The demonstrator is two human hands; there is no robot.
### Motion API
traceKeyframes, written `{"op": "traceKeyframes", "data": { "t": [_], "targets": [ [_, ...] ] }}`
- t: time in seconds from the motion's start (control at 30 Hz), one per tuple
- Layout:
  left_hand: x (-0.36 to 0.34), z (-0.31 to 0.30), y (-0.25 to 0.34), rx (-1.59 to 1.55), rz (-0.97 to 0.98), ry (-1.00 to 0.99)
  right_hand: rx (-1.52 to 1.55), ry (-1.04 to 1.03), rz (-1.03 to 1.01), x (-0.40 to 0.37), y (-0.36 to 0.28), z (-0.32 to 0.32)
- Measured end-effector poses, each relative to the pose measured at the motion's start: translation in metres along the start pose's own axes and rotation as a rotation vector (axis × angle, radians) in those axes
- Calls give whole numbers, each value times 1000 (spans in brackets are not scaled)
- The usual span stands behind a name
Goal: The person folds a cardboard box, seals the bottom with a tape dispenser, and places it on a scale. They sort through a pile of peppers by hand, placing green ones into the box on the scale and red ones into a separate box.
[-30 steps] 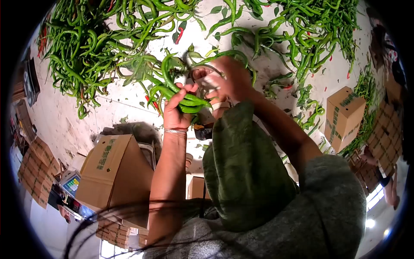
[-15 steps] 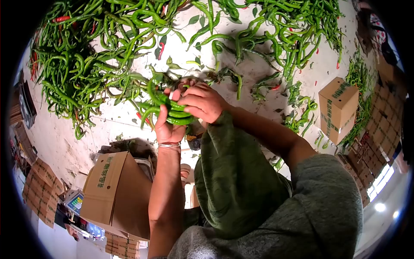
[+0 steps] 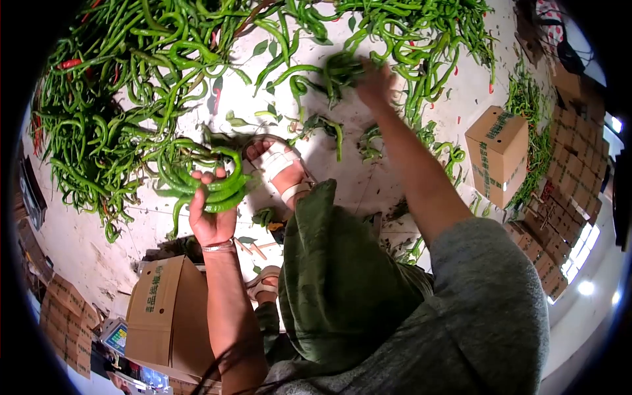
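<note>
A bundle of curved green peppers [image 3: 227,191] lies in my left hand [image 3: 214,217], whose fingers wrap round it, close to the large pile of green peppers [image 3: 92,125] on the left. My right hand [image 3: 376,84] is stretched out over the floor at the upper middle, beside loose green peppers [image 3: 342,69]. Motion smears its fingers, so their grip cannot be made out. Several red peppers are mixed in with the green ones.
An open cardboard box [image 3: 151,296] stands left of my left forearm. Another carton [image 3: 498,155] is on the floor at the right, with stacked cartons [image 3: 576,164] behind it. My sandalled foot [image 3: 283,168] is between my hands. A scale [image 3: 116,336] shows at lower left.
My right hand has left the bundle and moved up and right to the loose peppers. My left hand, still holding its bundle, has shifted left and slightly down. The view has moved too.
</note>
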State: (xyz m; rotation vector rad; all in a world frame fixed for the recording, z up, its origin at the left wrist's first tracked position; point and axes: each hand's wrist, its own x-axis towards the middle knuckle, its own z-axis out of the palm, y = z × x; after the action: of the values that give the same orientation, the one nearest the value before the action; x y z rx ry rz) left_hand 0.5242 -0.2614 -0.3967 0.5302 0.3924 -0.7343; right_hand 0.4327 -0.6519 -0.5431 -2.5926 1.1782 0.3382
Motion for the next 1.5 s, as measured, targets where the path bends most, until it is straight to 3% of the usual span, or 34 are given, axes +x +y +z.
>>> {"op": "traceKeyframes", "data": {
  "t": [0.03, 0.07, 0.1, 0.13, 0.17, 0.2, 0.27, 0.3, 0.33, 0.37, 0.4, 0.43, 0.47, 0.53, 0.6, 0.67, 0.73, 0.8, 0.87, 0.93, 0.97, 1.03, 1.1, 1.2, 1.27, 1.33, 1.4, 1.5],
  "targets": [
    [-1, -3, -3, -15, -2, 9, 4, -42, -57, 7, -4, 16],
    [-2, -6, -7, -31, -4, 17, 2, 32, 29, -10, -39, 14],
    [-5, -7, -9, -29, -5, 74, 67, -41, -94, -29, -68, -4],
    [-6, -1, -12, -90, -6, 128, 251, -64, -269, -28, -72, 21],
    [-7, 1, -13, -83, -12, 128, 675, -48, -527, -38, -84, 0],
    [-9, 3, -13, -74, -15, 129, 795, -78, -536, -46, -96, -25],
    [-12, 5, -12, -77, -18, 123, 727, -32, -201, -38, -78, -49],
    [-14, 6, -11, -66, -10, 112, 666, 294, -255, -19, -49, -43],
    [-15, 6, -9, -55, -1, 102, 538, 489, -221, 6, -12, -41],
    [-17, 6, -7, -45, 7, 80, 128, 414, 0, 7, 3, -79],
    [-19, 5, -6, -58, 12, 86, 16, 531, 38, 25, 43, -69],
    [-20, 4, -5, -56, 18, 85, -5, 290, 272, 31, 60, -80],
    [-22, 3, -5, -55, 20, 85, 134, 85, 323, 44, 87, -81],
    [-25, -2, -5, -40, 28, 89, 352, -101, 259, 49, 100, -72],
    [-28, -3, -7, -63, 28, 104, 304, -103, 334, 48, 93, -51],
    [-28, 0, -11, -84, 42, 122, 199, -65, 123, 35, 73, -21],
    [-28, 0, -14, -90, 24, 152, 161, 73, 115, 11, 32, 22],
    [-25, 2, -16, -70, 22, 129, 170, 54, 50, -30, -32, 13],
    [-22, 3, -14, -32, -17, 71, 250, -41, -50, -54, -76, 3],
    [-20, 3, -13, -40, -8, 78, 639, 50, -271, -71, -102, 29],
    [-19, 3, -13, -44, 3, 89, 575, 112, -321, -89, -126, 4],
    [-18, 3, -9, -45, 7, 64, 771, 3, -466, -105, -143, -19],
    [-20, 13, -9, -90, 38, 115, 741, -35, -534, -112, -140, -23],
    [-24, 15, -5, -93, 41, 130, 789, -152, -411, -108, -101, -11],
    [-28, 5, -5, -72, 39, 123, 697, 26, -339, -96, -66, -5],
    [-32, -3, -5, -70, 32, 129, 405, 418, -483, -72, -36, -12],
    [-36, 1, -7, -88, 50, 144, 290, 456, -443, -44, -35, -34],
    [-38, -5, -9, -87, 47, 133, 132, 386, -747, 1, -39, -24]
  ]
}}
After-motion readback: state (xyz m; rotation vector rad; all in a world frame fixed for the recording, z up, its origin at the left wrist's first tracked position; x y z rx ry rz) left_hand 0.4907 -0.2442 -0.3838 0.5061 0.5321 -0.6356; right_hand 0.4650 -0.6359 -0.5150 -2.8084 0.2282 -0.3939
